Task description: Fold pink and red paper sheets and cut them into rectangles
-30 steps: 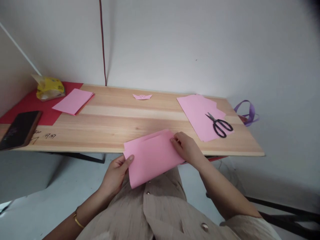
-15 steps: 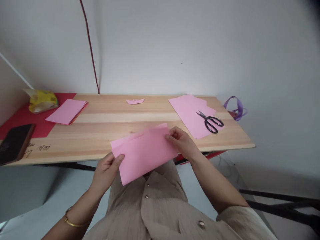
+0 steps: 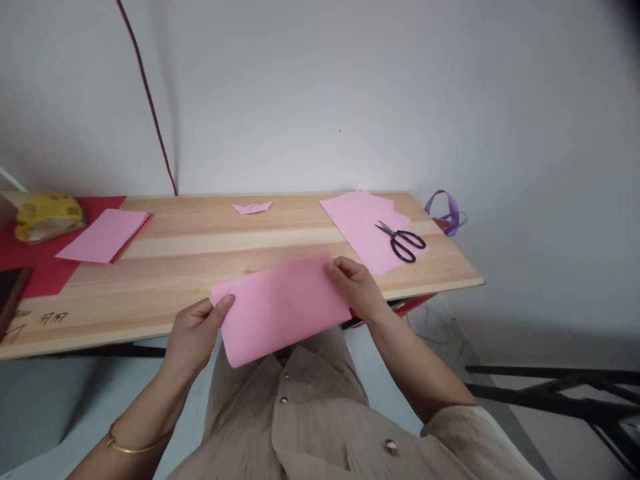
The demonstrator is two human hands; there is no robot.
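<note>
One wooden tabletop [image 3: 195, 239] stands against a pale wall [image 3: 300, 87]. Left of the one pair of scissors [image 3: 395, 234], and nearer the body, one pink sheet [image 3: 280, 310] is held up: the left hand [image 3: 193, 333] pinches one end in its grip, the right hand [image 3: 356, 287] the other, fingers behind partly hidden. Beneath the scissors, pink papers [image 3: 353, 223] overlap, hard to count. Well left of the scissors lie one paper stack [image 3: 103, 235], one yellow packet [image 3: 50, 215] and one dark device [image 3: 9, 293], cut off.
</note>
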